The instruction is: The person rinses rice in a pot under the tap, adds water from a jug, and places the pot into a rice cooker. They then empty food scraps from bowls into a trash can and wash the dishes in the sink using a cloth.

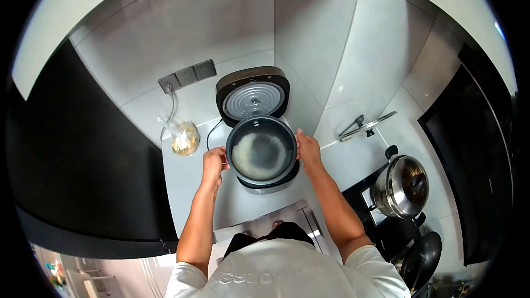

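Note:
Between my two hands is a round dark inner pot [269, 157], held by its rim above the rice cooker [269, 187]. Pale rice under water lies in it, heaped toward the left side. My left hand [214, 164] grips the left rim with its fingers closed. On the opposite rim my right hand [307, 148] is closed too, thumb up along the edge. The cooker's lid [254, 99] stands raised behind the pot, its ridged metal inner side showing. The pot hides most of the cooker's opening.
A clear plastic bag of yellowish food [185, 139] sits left on the counter [187, 198]. Wall sockets [186, 75] hold a plugged cord. To the right are a glass lid [367, 127] against the wall, a steel pot [400, 186] on the stove and a black wok [422, 259].

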`<action>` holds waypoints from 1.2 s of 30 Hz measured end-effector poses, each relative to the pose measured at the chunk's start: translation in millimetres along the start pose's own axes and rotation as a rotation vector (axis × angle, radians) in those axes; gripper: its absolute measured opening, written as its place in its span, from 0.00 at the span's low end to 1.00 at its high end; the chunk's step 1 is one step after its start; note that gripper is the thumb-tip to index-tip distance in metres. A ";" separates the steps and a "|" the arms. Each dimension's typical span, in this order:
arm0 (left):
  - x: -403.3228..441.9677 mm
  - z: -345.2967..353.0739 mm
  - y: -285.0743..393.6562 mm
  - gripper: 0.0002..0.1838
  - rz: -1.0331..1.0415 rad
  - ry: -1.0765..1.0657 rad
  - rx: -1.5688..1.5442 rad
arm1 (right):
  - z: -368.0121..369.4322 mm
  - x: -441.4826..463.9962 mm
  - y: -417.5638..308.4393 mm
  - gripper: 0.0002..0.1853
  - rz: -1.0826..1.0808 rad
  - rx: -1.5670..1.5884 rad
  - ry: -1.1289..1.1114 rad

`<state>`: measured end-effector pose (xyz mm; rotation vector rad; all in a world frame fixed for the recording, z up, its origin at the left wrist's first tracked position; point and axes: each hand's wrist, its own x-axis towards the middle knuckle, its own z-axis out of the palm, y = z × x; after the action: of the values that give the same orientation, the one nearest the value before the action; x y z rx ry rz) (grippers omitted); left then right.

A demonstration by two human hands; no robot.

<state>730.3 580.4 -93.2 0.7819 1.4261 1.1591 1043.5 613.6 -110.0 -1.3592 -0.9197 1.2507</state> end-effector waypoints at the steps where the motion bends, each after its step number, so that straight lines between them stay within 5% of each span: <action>1: 9.9 3.2 -2.8 0.17 -0.001 0.007 0.016 | -0.6 8.9 5.8 0.26 -0.016 -0.043 0.013; 8: 54.6 16.4 -29.3 0.17 -0.051 -0.005 0.109 | -3.0 65.8 52.3 0.39 0.123 -0.230 0.100; 13: 70.5 15.7 -51.5 0.16 -0.121 0.031 0.236 | -1.3 72.5 66.4 0.48 0.040 -0.667 0.042; 23: 74.4 8.7 -49.4 0.16 -0.144 0.019 0.399 | -1.4 73.6 55.2 0.43 -0.163 -1.023 -0.106; 25: 67.5 5.2 -42.7 0.17 -0.099 0.008 0.458 | -2.0 58.8 48.3 0.35 -0.205 -1.037 -0.141; 27: 47.4 2.1 -24.1 0.19 0.095 0.040 0.925 | 0.2 34.9 41.3 0.31 -0.298 -0.977 -0.043; 28: 47.5 0.8 -38.2 0.19 0.085 0.039 0.926 | -0.2 23.7 45.7 0.28 -0.388 -0.910 0.061; 30: 43.1 -5.0 -88.4 0.23 0.382 0.232 0.625 | -5.4 12.2 75.0 0.29 -0.393 -0.851 0.120; 32: 36.9 8.8 -117.5 0.31 0.123 0.132 0.437 | -8.4 7.1 104.1 0.33 -0.405 -0.698 0.217; 36: 30.1 41.0 -125.5 0.31 0.017 0.158 0.101 | 4.0 9.7 132.0 0.39 -0.184 -0.296 0.170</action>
<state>780.9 579.1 -218.7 0.7875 1.6217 1.1912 1027.8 599.9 -240.7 -1.5460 -1.1125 0.8688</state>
